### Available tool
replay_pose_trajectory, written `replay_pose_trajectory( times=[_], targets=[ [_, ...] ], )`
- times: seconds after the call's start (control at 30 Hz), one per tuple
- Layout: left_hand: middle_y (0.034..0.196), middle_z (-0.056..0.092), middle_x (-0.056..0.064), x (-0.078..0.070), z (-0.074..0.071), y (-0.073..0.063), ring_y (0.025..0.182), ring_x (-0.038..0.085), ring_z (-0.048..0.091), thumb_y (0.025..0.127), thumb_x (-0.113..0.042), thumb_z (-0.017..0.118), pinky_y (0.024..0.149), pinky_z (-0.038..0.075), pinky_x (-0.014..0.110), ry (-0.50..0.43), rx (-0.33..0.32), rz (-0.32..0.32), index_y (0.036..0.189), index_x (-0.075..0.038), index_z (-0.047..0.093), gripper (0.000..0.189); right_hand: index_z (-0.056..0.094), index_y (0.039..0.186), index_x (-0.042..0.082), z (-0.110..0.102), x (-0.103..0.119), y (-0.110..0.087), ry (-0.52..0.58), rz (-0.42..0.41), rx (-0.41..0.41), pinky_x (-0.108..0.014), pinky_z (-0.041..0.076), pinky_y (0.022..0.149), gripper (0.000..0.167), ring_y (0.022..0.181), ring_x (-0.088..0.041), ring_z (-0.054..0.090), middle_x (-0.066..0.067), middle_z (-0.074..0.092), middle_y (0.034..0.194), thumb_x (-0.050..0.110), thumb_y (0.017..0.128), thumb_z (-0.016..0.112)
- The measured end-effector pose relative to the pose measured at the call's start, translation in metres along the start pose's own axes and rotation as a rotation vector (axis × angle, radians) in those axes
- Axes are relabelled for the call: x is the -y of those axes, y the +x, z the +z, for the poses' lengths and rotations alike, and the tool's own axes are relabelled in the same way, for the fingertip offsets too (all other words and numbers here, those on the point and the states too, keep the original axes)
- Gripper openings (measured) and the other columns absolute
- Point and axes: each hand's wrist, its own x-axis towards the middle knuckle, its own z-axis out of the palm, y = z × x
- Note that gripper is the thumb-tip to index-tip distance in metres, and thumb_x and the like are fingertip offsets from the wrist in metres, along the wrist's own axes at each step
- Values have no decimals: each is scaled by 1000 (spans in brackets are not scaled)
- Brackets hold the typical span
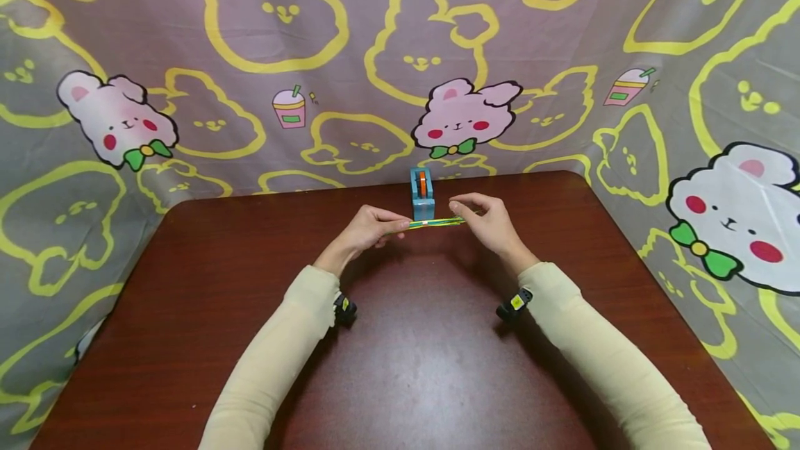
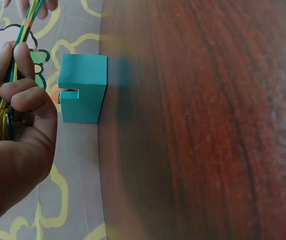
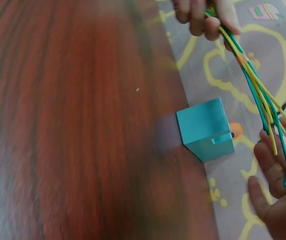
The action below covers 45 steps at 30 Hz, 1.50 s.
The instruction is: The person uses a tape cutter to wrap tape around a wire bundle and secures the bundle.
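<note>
My left hand [image 1: 370, 231] pinches a bundle of thin green and yellow wires [image 1: 440, 222] between thumb and fingers near one end. In the right wrist view the wires [image 3: 260, 90] run together through an orange-tinted band [image 3: 242, 58], then fan out into several loose ends. At those ends my right hand [image 1: 492, 222] lies with thumb and fingers spread apart, its fingertips beside the wires. Just behind the bundle stands a teal tape dispenser [image 1: 423, 208] with an orange core; its plain side shows in the left wrist view.
Beneath lies a dark reddish-brown table [image 1: 406, 353], its far edge close behind the dispenser. A curtain [image 1: 350, 89] printed with yellow outlines and white rabbits hangs around the back and sides. Black wrist cameras [image 1: 514, 305] sit at both cuffs.
</note>
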Motion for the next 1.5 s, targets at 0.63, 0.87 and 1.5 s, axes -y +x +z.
replay_pose_trajectory(
  times=[0.63, 0.87, 1.5],
  targets=[
    [81, 74, 11, 2, 4, 4, 44, 6, 31, 87, -6, 79, 43, 25, 20, 81, -66, 151, 105, 5, 77, 21, 43, 142, -10, -9, -19, 20, 795, 780, 413, -32, 59, 70, 86, 74, -20, 71, -13, 73, 86, 63, 97, 54],
    [84, 75, 8, 4, 3, 5, 68, 7, 59, 85, -5, 81, 62, 46, 21, 133, -73, 203, 103, 4, 78, 20, 37, 140, 9, -7, -22, 21, 818, 761, 350, -25, 57, 63, 49, 67, -17, 69, -10, 71, 80, 38, 104, 55],
    [81, 72, 2, 6, 1, 7, 62, 8, 56, 86, -9, 81, 62, 49, 30, 99, -53, 135, 110, -1, 77, 26, 69, 111, -1, -15, -16, 20, 602, 578, 344, -30, 58, 75, 17, 74, -19, 71, -12, 73, 87, 11, 101, 63]
  ],
)
